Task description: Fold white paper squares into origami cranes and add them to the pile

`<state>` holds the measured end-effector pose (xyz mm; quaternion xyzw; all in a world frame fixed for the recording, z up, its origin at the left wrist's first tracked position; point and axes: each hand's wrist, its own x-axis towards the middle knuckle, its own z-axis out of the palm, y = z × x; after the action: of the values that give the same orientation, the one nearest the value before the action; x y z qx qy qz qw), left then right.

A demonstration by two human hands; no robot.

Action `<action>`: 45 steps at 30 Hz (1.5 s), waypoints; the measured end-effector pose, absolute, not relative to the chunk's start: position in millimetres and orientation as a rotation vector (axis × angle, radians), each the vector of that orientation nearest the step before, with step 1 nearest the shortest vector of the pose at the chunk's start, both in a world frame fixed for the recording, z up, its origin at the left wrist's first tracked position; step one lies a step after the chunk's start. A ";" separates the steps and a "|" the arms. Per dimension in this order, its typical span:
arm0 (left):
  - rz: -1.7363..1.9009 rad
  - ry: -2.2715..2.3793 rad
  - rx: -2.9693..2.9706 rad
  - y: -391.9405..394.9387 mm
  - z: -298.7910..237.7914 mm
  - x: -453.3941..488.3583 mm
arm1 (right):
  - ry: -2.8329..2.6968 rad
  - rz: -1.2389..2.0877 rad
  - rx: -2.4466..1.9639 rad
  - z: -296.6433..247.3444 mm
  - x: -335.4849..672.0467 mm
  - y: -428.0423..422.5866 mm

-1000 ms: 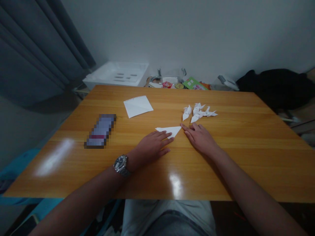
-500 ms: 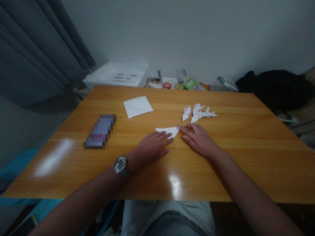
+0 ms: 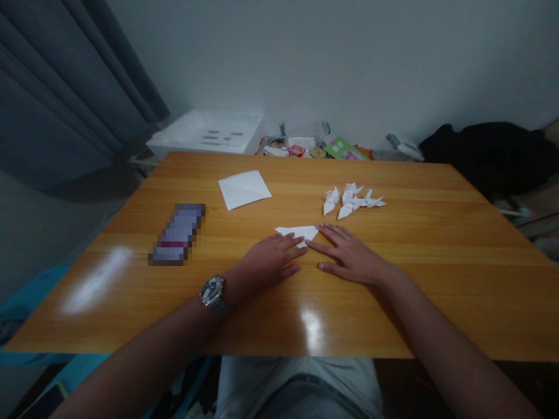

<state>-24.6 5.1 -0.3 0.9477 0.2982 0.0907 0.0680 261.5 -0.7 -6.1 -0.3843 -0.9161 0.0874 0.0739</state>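
A small folded white paper (image 3: 301, 231), roughly triangular, lies on the wooden table (image 3: 262, 326) in front of me. My left hand (image 3: 273, 256), with a metal watch (image 3: 213, 294) at its wrist, rests flat with fingers spread over the paper's left and lower part. From the other side, my right hand (image 3: 349, 251) lies open, its fingers stretched apart. Its fingertips touch the paper's right corner and its lower edge. Several folded white paper figures (image 3: 351, 201) sit in a cluster beyond my right hand.
A loose white sheet (image 3: 244, 190) with a perforated edge lies behind and left of my hands. To the left is a phone (image 3: 177, 234), blurred by pixels. A white plastic tray (image 3: 209, 131) and a green packet (image 3: 345, 149) stand beyond the table's far edge.
My right hand has spread its fingers, and its index finger has moved down and left to the paper's lower edge. The left hand and the paper have stayed in place.
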 end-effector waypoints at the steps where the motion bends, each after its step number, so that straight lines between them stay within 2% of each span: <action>1: 0.276 0.900 2.854 5.2 0.2 -24.6 | -2.747 0.273 -1.152 -5.6 261.1 -1.4; 14: 0.244 0.908 2.809 6.0 -0.1 -25.4 | -2.544 0.262 -1.438 -18.2 265.1 9.5; 23: 0.237 0.936 2.817 6.6 0.5 -24.2 | -2.501 0.249 -1.458 -14.0 260.2 8.4; 37: 0.289 1.096 2.861 9.9 6.5 -27.4 | -2.443 0.193 -1.428 -6.8 261.7 8.6; 45: 0.318 1.268 2.816 11.7 4.5 -29.4 | -2.544 0.273 -1.117 1.2 264.2 5.5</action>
<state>-29.4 11.7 4.5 0.9069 0.4083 0.1026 0.0187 264.2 5.5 1.2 -0.3940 -0.8973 0.0964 0.1742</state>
